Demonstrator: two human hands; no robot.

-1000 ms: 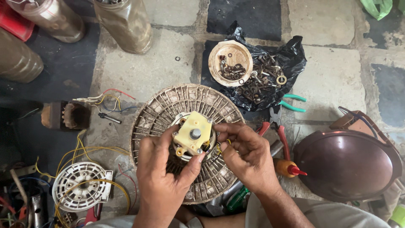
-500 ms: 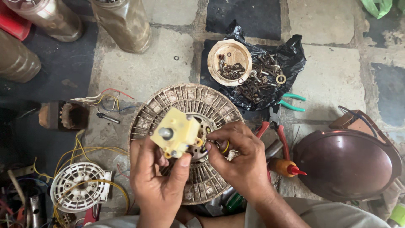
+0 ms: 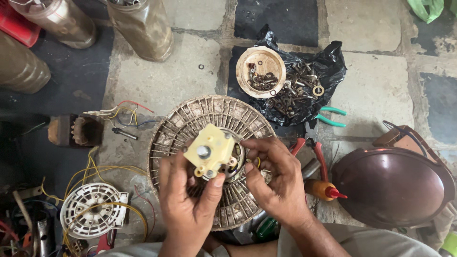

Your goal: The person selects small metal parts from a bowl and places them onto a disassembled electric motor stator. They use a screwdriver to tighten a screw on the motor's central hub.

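Note:
My left hand grips a small pale-yellow square motor block with a metal shaft stub, tilted toward the left. It is held over the middle of a dusty round ribbed fan housing lying on the stone floor. My right hand is beside the block on its right, fingers curled in against the block's edge and the housing's hub; what the fingertips pinch is hidden.
A beige bowl of screws sits on a black plastic bag strewn with metal parts. Green-handled pliers, red-handled pliers, a brown dome cover, a white round grille with yellow wires, and tall canisters surround the housing.
The yellow block has been lifted off the hub and turned; it swung left half a second ago and now sits slightly back toward the centre in my left hand.

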